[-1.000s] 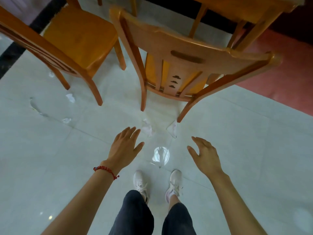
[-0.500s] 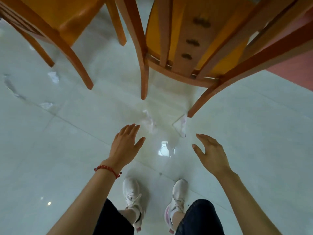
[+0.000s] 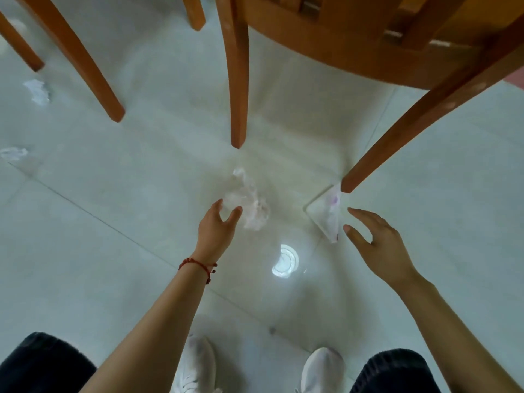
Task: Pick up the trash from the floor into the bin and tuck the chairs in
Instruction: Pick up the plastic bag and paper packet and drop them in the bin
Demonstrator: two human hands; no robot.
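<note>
Hands low over floor trash by the chair legs

Knees in dark trousers (image 3: 42, 361) at the bottom edge, white shoes (image 3: 195, 364) planted between them on the pale tiled floor (image 3: 85, 251). Forearms stretched forward and down from there, a red string bracelet (image 3: 198, 265) tied round the left wrist. Round glare of a ceiling light (image 3: 285, 260) mirrored on the tile between the two arms.

Left hand (image 3: 217, 231) reaching to the crumpled clear wrapper (image 3: 249, 205), thumb and fingers curved around its near edge; cannot tell whether closed on it or only touching. Wrapper lying on the floor, just in front of the middle chair leg (image 3: 238, 80), apart from its foot.

Right hand (image 3: 380, 242) released, fingers spread and thumb out, hovering just beside the flat triangular packet (image 3: 326, 217), not touching. Packet with a purple mark, lying on the floor, far corner right at the foot of the slanted right chair leg (image 3: 425, 117); pinned under it or merely against it, unclear.

Farther out, curved wooden seat rail of the nearer chair (image 3: 354, 46) overhead at top right. To the left, legs of a second chair (image 3: 82, 63), well apart from the hands. Two more white scraps on the floor at far left: one crumpled piece (image 3: 37, 90) beside those legs, another smaller one (image 3: 12, 153) at the left edge, nearer the camera. Strip of red flooring at the far right edge, mostly hidden by the chair.
</note>
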